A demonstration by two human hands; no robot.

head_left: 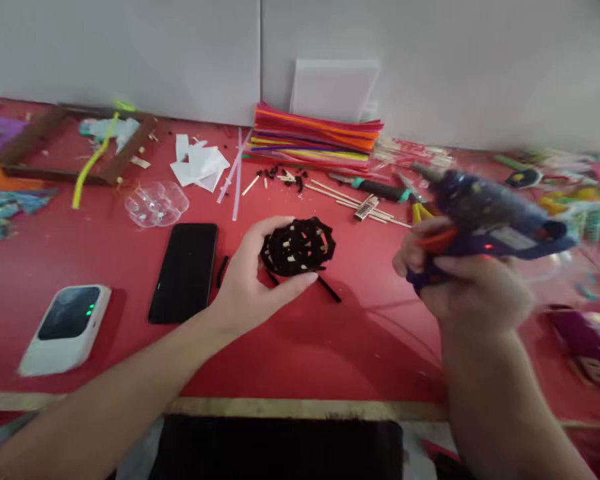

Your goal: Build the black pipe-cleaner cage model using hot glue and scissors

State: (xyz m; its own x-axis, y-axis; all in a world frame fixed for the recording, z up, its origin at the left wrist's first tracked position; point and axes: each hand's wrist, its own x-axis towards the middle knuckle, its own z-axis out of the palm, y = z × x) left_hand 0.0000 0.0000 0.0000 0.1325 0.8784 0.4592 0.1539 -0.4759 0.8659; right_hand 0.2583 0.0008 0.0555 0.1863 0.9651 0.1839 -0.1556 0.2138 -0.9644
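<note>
My left hand [247, 273] is closed around a small black openwork basket [295, 248], thumb along its near side and fingers behind it. Light spots show through the gaps in its weave. My right hand [460, 273] grips a blue glue gun [495, 207] raised above the table, its nozzle pointing up and left and a red light lit on its side. The orange trigger lies under my fingers. Just below the basket a short black stick [329, 289] lies on the table, and another short black piece [223, 271] is beside my left hand.
A black phone [184, 273] and a white device [65, 330] with a screen lie to the left. Behind are a clear plastic palette [156, 204], white paper scraps [200, 165], a stack of coloured pipe cleaners [315, 140], pliers [380, 189] and thin wooden sticks [350, 200].
</note>
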